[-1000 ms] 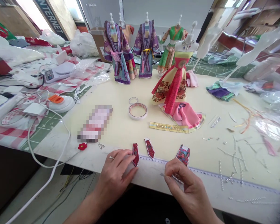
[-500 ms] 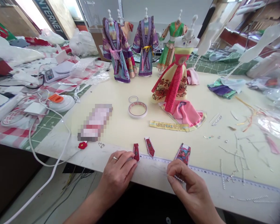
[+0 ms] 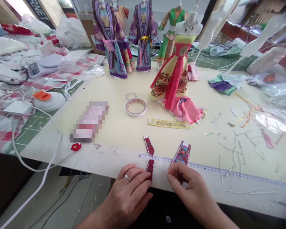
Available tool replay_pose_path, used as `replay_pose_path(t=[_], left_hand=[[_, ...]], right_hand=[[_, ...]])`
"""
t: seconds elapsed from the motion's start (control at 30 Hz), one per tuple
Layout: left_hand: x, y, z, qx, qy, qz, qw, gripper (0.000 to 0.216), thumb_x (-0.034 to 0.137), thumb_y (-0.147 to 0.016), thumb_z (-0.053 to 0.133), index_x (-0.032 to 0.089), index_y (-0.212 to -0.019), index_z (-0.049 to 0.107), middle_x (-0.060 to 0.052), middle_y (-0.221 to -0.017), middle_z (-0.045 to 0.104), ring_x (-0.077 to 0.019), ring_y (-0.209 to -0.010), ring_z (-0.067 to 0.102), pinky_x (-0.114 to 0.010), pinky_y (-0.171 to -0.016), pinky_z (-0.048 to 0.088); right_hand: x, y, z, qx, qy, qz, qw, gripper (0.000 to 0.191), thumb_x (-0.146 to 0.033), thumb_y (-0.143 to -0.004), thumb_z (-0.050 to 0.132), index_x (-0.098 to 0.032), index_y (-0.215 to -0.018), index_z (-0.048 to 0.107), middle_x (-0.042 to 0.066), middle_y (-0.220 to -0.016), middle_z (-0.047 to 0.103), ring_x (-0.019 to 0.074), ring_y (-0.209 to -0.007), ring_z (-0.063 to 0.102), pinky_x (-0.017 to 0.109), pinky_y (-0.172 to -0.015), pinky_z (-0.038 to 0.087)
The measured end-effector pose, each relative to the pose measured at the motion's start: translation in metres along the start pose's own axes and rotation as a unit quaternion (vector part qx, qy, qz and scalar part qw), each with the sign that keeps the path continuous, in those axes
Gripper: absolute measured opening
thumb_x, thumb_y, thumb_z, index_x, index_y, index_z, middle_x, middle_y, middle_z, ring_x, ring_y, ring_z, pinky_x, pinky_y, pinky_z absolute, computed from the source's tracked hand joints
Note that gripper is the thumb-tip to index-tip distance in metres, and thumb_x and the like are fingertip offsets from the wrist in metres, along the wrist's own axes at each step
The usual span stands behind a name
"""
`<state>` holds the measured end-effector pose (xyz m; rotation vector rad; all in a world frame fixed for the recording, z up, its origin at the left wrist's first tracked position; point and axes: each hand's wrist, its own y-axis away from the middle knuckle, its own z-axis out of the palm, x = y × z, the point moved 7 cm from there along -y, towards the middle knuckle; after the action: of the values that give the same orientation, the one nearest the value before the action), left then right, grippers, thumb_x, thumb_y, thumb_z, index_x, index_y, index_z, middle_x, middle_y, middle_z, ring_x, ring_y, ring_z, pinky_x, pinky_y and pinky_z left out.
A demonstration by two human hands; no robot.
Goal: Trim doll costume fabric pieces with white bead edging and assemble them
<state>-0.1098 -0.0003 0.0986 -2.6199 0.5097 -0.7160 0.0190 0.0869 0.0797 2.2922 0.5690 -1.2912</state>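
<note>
My left hand (image 3: 133, 190), with a ring on one finger, is at the table's front edge. Its fingertips hold a small red fabric strip (image 3: 151, 165) trimmed with white beads, and cover part of it. Just above lies a similar pointed red strip (image 3: 149, 146). My right hand (image 3: 193, 190) is closed, thumb against forefinger; whatever is in the pinch cannot be made out. Beyond its fingers lies a wider red-and-blue patterned fabric piece (image 3: 183, 154) with beaded edges and a white patch on top, its lower end hidden by the hand.
A printed ruler strip (image 3: 212, 170) runs along the front. Further in are a tape roll (image 3: 136, 115), a yellow trimmed band (image 3: 168, 123) and pink fabric (image 3: 188, 111). Dressed mini mannequins (image 3: 143, 38) stand behind. Bead strands (image 3: 220, 168) lie right, a white cable (image 3: 47, 171) left.
My left hand has moved right with the red strip, from left of the other red strip to just below it. My right hand stays pinched by the patterned piece. The view has shifted slightly.
</note>
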Motion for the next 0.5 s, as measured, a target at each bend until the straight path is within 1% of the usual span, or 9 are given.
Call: replay_pose_path(t=[0.1, 0.2, 0.3, 0.5], left_hand=[[-0.003, 0.001, -0.001, 0.003, 0.015, -0.001, 1.0, 0.025, 0.018, -0.082, 0.059, 0.014, -0.107, 0.059, -0.012, -0.104, 0.068, -0.0233, -0.1, 0.059, -0.044, -0.095, 0.043], [-0.007, -0.002, -0.003, 0.019, 0.013, 0.005, 1.0, 0.024, 0.012, -0.081, 0.057, 0.013, -0.105, 0.06, -0.011, -0.106, 0.068, -0.0224, -0.101, 0.059, -0.043, -0.095, 0.044], [-0.012, -0.009, -0.002, 0.02, -0.005, 0.006, 1.0, 0.022, 0.006, -0.082, 0.054, 0.013, -0.102, 0.061, -0.01, -0.107, 0.068, -0.0219, -0.102, 0.058, -0.042, -0.096, 0.043], [-0.019, -0.015, 0.006, 0.006, -0.006, -0.002, 1.0, 0.019, 0.007, -0.083, 0.055, 0.012, -0.1, 0.062, -0.01, -0.108, 0.067, -0.0225, -0.103, 0.057, -0.043, -0.097, 0.041]], right_hand=[[-0.002, -0.004, 0.003, -0.005, 0.003, 0.004, 1.0, 0.013, -0.019, -0.079, 0.048, -0.02, -0.066, 0.049, -0.004, -0.055, 0.049, 0.01, -0.05, 0.045, 0.021, -0.047, 0.035], [-0.004, -0.007, 0.006, -0.015, 0.01, 0.005, 1.0, 0.013, -0.017, -0.079, 0.048, -0.02, -0.067, 0.05, -0.004, -0.054, 0.048, 0.0096, -0.048, 0.044, 0.021, -0.046, 0.033], [-0.004, -0.01, 0.009, -0.021, 0.019, 0.007, 1.0, 0.013, -0.017, -0.08, 0.047, -0.02, -0.068, 0.049, -0.005, -0.054, 0.046, 0.0092, -0.048, 0.042, 0.021, -0.046, 0.031], [0.0, -0.016, 0.013, -0.024, 0.043, 0.016, 0.999, 0.013, -0.018, -0.082, 0.047, -0.019, -0.069, 0.049, -0.005, -0.054, 0.045, 0.0091, -0.049, 0.04, 0.022, -0.047, 0.03]])
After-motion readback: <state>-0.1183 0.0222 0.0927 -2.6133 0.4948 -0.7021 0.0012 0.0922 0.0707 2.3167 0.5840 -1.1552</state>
